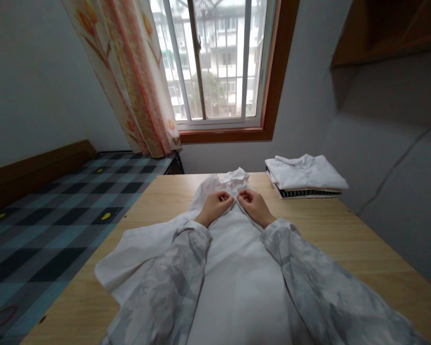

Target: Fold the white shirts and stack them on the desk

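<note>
A white shirt (240, 273) lies lengthwise on the wooden table, its collar toward the window and one sleeve spread out to the left. Just below the collar, my left hand (215, 206) pinches the shirt's fabric near the front opening. My right hand (255, 206) is close beside it on the right, fingers also pinched on the shirt. The two hands' fingertips are nearly touching. Any button between them is too small to make out. Both forearms, in grey patterned sleeves, rest over the shirt's sides.
A stack of folded white and dark clothes (305, 175) sits at the table's (345, 249) back right corner. To the left is a bed with a checked cover (75, 215). Behind are a curtain (129, 76) and a window; a wooden shelf (391, 38) hangs upper right.
</note>
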{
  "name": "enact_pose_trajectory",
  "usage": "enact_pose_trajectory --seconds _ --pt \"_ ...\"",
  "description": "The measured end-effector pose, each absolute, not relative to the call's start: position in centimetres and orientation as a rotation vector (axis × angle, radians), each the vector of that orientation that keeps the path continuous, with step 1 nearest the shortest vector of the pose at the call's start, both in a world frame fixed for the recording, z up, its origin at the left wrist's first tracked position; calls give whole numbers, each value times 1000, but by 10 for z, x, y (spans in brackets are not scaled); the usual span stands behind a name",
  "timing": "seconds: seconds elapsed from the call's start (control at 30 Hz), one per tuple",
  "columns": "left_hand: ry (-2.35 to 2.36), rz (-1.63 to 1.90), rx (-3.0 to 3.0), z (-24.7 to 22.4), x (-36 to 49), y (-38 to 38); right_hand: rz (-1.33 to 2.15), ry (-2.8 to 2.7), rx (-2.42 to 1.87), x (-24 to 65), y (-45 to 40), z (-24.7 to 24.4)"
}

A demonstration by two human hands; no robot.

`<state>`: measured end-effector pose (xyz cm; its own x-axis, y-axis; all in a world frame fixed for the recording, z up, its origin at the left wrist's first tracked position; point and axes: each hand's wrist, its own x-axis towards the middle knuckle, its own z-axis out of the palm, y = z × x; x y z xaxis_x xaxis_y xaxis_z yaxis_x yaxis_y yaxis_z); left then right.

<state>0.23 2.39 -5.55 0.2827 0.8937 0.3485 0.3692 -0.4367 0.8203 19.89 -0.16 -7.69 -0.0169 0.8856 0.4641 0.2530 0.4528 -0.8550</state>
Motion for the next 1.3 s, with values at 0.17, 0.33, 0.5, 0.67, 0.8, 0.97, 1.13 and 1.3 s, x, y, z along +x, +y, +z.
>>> enact_pose_trajectory --seconds 0.17,0.33,0.5,0.67,0.8,0.97,1.13,1.3 --pt "1135 1109 2038 -61 5 20 507 -1669 -1094 196 -7 -75" --pt "1118 1136 2041 -59 4 18 374 -1717 -1186 195 -11 -71" --pt "1106 1130 2015 -57 5 17 294 -1686 -1273 196 -12 -71" --pt "1109 1132 2016 -56 5 16 286 -1679 -1286 195 -14 -70" --pt "1097 1125 2010 -55 4 16 388 -1714 -1169 195 -14 -69" --pt "1019 1108 1958 -54 2 20 524 -1671 -1074 195 -10 -70" --pt "917 1092 1906 -54 1 21 514 -1670 -1061 195 -8 -71" --pt "926 1073 1882 -53 0 19 461 -1688 -1095 195 -7 -72"
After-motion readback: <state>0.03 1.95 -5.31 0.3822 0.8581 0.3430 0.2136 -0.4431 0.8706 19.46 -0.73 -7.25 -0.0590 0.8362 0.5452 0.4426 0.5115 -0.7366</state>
